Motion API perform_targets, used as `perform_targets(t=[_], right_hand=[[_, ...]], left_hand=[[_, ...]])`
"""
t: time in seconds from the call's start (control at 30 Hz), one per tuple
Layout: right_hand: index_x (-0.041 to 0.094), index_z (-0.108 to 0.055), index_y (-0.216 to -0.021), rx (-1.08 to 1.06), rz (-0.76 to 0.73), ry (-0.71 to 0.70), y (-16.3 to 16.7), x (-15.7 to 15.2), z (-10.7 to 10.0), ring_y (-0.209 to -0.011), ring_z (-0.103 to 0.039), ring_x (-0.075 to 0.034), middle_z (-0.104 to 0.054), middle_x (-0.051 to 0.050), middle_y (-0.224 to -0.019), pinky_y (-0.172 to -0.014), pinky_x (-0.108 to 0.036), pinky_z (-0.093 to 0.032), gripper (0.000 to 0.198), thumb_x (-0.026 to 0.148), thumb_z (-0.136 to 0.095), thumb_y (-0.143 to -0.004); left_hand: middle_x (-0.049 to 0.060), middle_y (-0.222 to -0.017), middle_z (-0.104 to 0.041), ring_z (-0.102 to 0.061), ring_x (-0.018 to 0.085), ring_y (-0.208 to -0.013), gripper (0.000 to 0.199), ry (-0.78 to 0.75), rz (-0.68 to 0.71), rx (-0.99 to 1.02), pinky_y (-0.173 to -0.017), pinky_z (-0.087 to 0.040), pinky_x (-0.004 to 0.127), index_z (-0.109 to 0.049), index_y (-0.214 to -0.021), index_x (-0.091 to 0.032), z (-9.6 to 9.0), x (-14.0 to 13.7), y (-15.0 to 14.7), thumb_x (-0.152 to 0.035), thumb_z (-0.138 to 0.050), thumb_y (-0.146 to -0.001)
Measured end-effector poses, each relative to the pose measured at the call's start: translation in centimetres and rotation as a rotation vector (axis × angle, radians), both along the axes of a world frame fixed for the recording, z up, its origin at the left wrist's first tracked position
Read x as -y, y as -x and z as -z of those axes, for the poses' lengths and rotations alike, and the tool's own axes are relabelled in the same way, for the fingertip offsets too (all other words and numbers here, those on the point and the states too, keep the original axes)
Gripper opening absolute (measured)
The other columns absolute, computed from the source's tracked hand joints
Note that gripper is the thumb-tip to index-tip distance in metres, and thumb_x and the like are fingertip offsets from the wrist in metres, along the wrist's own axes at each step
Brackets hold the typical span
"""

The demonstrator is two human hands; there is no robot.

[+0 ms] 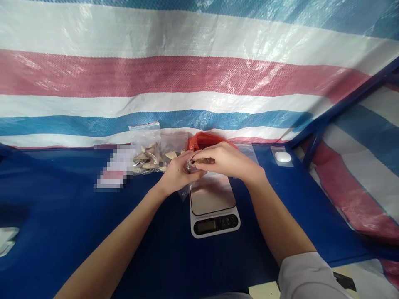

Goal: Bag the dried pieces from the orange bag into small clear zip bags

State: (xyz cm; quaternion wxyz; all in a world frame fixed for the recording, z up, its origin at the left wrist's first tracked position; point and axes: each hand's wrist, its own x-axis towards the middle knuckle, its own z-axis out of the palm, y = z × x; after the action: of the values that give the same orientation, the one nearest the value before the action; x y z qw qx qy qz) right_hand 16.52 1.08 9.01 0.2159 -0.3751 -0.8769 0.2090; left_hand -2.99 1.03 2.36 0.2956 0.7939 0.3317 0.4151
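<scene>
My left hand (176,173) is closed round a small clear plastic bag (184,192), whose lower corner hangs below the fingers. At the bag's mouth, my right hand (227,160) pinches some brown dried pieces (208,160); their exact kind is too small to make out. Both hands meet above the far edge of a white digital kitchen scale (213,197), with its display facing me. Just behind them an open red plastic bag (207,139) stands partly hidden by my fingers.
Left of my hands stand zip bags of pale dried slices (146,155), beside a blurred label (115,168). On the blue table (149,241), a white oval object (282,156) lies at the right. Striped sheeting (187,74) rises behind; a blue metal bar (346,104) slants at the right.
</scene>
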Motion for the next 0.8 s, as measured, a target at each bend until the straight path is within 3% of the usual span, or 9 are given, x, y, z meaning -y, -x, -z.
perform_targets(t=[0.2, 0.43, 0.6, 0.8], right_hand=[[0.032, -0.078, -0.102, 0.011, -0.009, -0.002, -0.3, 0.0, -0.1, -0.068, -0.061, -0.015, -0.073, 0.004, -0.082, -0.067, -0.028, -0.046, 0.021, 0.023, -0.063, -0.091], [0.029, -0.078, -0.088, 0.025, -0.032, -0.01, -0.1, 0.2, -0.4, -0.068, -0.059, -0.014, -0.071, 0.003, -0.078, -0.066, -0.029, -0.043, 0.014, 0.026, -0.064, -0.092], [0.028, -0.077, -0.08, 0.043, 0.012, -0.058, 0.4, 0.3, 0.0, -0.067, -0.059, -0.014, -0.071, 0.004, -0.075, -0.063, -0.028, -0.04, 0.018, 0.022, -0.064, -0.09], [0.024, -0.079, -0.088, -0.157, -0.008, 0.025, -0.7, 0.2, 0.5, -0.069, -0.063, -0.013, -0.075, 0.001, -0.083, -0.069, -0.027, -0.046, 0.016, 0.024, -0.064, -0.09]], left_hand=[[0.009, -0.11, -0.071, -0.067, 0.025, -0.1, 0.043, 0.053, -0.036, 0.008, -0.092, -0.053, 0.039, -0.068, -0.115, -0.018, 0.3, -0.1, 0.2, -0.034, -0.079, -0.077], [0.012, -0.117, -0.07, -0.067, 0.027, -0.107, 0.053, 0.037, -0.058, 0.001, -0.095, -0.053, 0.041, -0.064, -0.126, -0.016, 0.4, -0.1, 0.1, -0.029, -0.076, -0.076], [0.011, -0.112, -0.071, -0.067, 0.027, -0.104, 0.048, -0.003, -0.055, -0.023, -0.094, -0.053, 0.042, -0.065, -0.122, -0.016, 0.1, 0.1, -0.1, -0.029, -0.074, -0.077], [0.012, -0.121, -0.068, -0.065, 0.027, -0.111, 0.046, -0.034, -0.05, -0.1, -0.101, -0.051, 0.041, -0.066, -0.123, -0.016, -0.3, 0.7, 0.1, -0.034, -0.073, -0.081]])
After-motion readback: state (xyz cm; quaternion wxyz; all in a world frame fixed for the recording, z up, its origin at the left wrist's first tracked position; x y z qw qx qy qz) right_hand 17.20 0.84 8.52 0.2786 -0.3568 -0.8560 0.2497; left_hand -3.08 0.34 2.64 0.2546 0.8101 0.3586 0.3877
